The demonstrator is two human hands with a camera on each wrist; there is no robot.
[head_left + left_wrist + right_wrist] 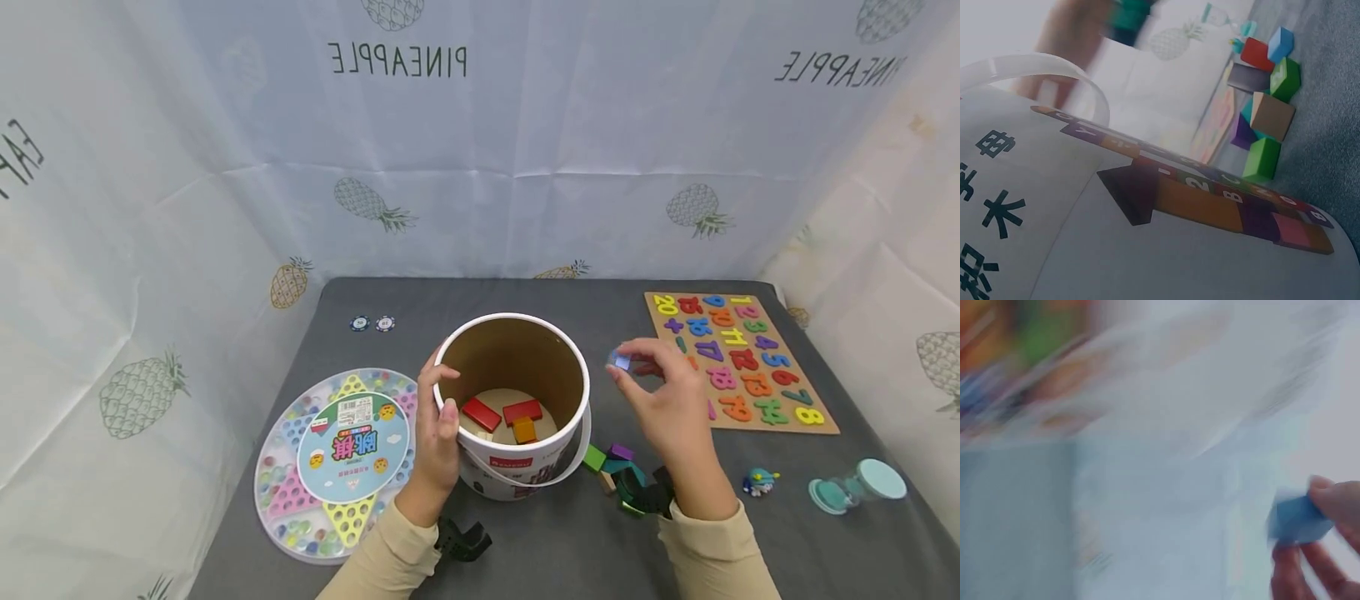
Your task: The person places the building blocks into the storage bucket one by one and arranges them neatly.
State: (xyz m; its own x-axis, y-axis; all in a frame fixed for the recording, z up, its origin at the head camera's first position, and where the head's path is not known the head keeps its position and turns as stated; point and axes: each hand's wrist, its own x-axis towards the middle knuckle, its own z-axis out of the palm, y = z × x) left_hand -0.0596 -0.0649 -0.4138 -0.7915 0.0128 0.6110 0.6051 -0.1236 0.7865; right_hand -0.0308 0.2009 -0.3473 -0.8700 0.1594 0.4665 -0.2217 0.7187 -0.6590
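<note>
My left hand (438, 429) clasps the white bucket (525, 358); my right hand (666, 400) pinches a blue block (619, 360) beside it — best lowered in gently, not dropped.

Beyond the right fingers (651, 347), the curtain (397, 108) reads PINEAPPLE in mirror writing; to their right, a board (756, 369) bears numerals, including 10, 11 and 20. The bucket (1054, 181) touching the left fingers (427, 398) shows 母, 木, 2 and B; the disc (354, 458) to their left, 跳棋.
</note>
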